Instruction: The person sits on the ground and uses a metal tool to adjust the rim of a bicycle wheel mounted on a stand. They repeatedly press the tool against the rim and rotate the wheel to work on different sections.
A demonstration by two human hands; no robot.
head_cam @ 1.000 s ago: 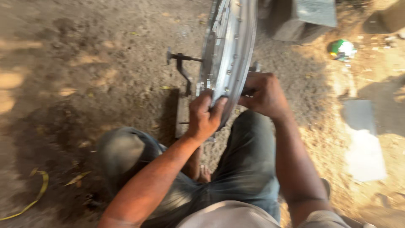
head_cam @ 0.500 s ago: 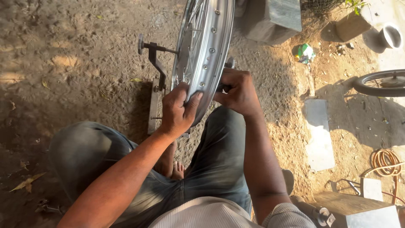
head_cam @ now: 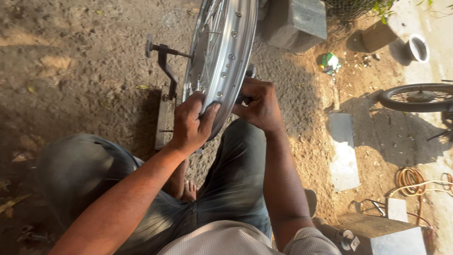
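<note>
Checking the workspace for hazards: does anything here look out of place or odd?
Nothing looks broken. The wheel rim sits upright on its stand, with the left hand and right hand gripping it. A green crumpled wrapper lies on the dirt, and an orange hose is loosely coiled nearby.

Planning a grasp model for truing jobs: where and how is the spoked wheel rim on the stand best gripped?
Grip the wheel rim at its near lower arc, one hand per side. It stands upright on the metal stand, edge toward the person, so both flanks are open. The left hand wraps the left flank, thumb across the outer face; the right hand sits on the right.
</note>
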